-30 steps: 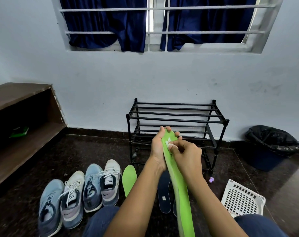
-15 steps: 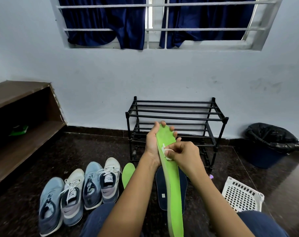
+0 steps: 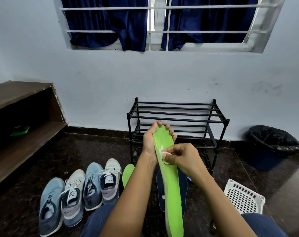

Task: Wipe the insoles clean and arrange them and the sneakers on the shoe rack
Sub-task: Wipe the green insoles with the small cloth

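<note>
**Wiping stage in hand; racking not yet begun**

I see the left hand [image 3: 151,142] grasping the toe end of a green insole [image 3: 169,177]. The right hand [image 3: 181,156] pinches a white wipe [image 3: 164,153] against its face, just below the left fingers. I judge the next move calls for strokes toward the heel.

Beneath the hands lies a dark insole [image 3: 160,189]. To their left are a second green insole [image 3: 127,173] and four sneakers [image 3: 80,190], and beyond them the shoe rack [image 3: 177,115].

The sneakers show swoosh-like marks; the tongue lettering is unreadable.
</note>
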The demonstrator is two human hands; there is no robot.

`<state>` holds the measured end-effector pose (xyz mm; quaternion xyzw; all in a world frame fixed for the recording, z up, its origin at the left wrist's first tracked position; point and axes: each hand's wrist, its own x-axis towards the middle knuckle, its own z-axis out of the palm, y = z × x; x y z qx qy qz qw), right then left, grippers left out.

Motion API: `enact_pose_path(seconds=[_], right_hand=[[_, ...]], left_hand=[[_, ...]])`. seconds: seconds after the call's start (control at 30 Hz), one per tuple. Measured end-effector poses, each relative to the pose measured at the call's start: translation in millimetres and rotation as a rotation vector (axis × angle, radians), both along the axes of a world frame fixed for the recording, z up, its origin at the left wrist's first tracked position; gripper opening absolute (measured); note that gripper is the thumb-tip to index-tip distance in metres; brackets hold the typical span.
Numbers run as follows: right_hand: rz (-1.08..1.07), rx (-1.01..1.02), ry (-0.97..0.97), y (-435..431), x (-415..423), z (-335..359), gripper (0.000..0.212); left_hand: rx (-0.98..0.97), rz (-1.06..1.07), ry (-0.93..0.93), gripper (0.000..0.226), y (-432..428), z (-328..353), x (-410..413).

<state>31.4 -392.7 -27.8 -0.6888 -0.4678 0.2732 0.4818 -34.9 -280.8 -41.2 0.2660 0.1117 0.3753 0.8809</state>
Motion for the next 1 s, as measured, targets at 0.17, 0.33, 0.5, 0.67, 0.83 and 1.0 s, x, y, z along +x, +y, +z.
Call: enact_pose_path(seconds=[0.17,0.33,0.5,0.67,0.83,1.0], right_hand=[[-0.035,0.019,-0.003,-1,-1,2,0.006],[-0.117,0.015,-0.093,3,4,-1,0.008],[-0.177,0.036,-0.101,7,9,0,0.006],[-0.284,0.075,-0.223,13,7,-5,0.005],[-0.167,0.04,-0.093,6,4,0,0.005],[-0.016,-0.029,0.064,-5,1,3,0.007]], left_hand=[[-0.003,-0.012,-0.023,0.018,0,0,2],[-0.011,-0.047,0.015,0.023,-10,-3,8],[-0.043,-0.049,0.089,0.024,-20,-5,12],[-0.041,-0.055,0.112,0.027,-25,-3,11],[-0.031,-0.046,0.057,0.026,-16,-2,4],[0.005,-0.047,-0.021,0.023,-7,-2,0]])
